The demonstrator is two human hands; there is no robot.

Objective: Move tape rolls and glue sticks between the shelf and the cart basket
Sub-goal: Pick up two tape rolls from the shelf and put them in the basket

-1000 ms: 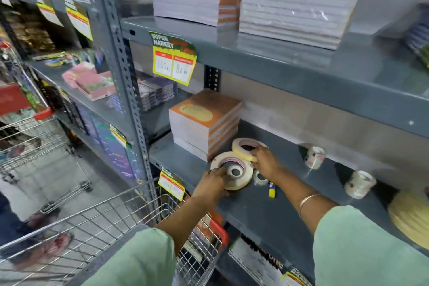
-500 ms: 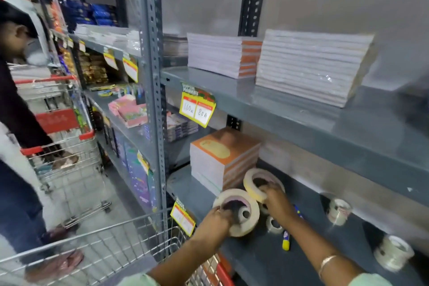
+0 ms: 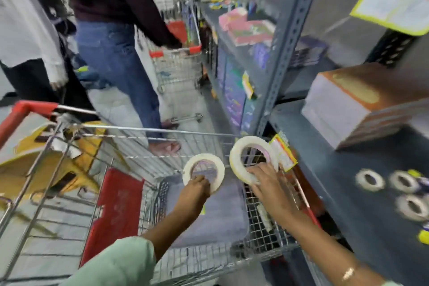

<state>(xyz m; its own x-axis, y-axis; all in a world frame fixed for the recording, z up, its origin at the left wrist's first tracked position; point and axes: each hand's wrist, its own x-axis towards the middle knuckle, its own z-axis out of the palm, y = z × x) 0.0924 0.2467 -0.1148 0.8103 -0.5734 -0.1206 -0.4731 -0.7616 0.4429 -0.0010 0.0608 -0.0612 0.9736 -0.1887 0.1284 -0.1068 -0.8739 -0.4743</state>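
My left hand (image 3: 196, 189) grips a large cream tape roll (image 3: 203, 171) over the inside of the wire cart basket (image 3: 262, 234). My right hand (image 3: 267, 181) holds a second large cream tape roll (image 3: 234, 158) above the basket's right rim. Three small tape rolls (image 3: 369, 179) lie on the grey shelf (image 3: 343, 193) at the right. A yellow-capped glue stick (image 3: 423, 235) shows at the shelf's right edge, blurred.
A stack of orange-covered notebooks (image 3: 355, 104) sits on the shelf behind the small rolls. A yellow price tag (image 3: 284, 153) hangs on the shelf edge beside my right hand. Two people and another cart (image 3: 178, 58) stand in the aisle ahead. A yellow bag (image 3: 39, 165) lies in the cart's child seat.
Both hands lifted the two large tape rolls off the shelf and carried them left, over the cart basket. My view swung left and down toward the cart.
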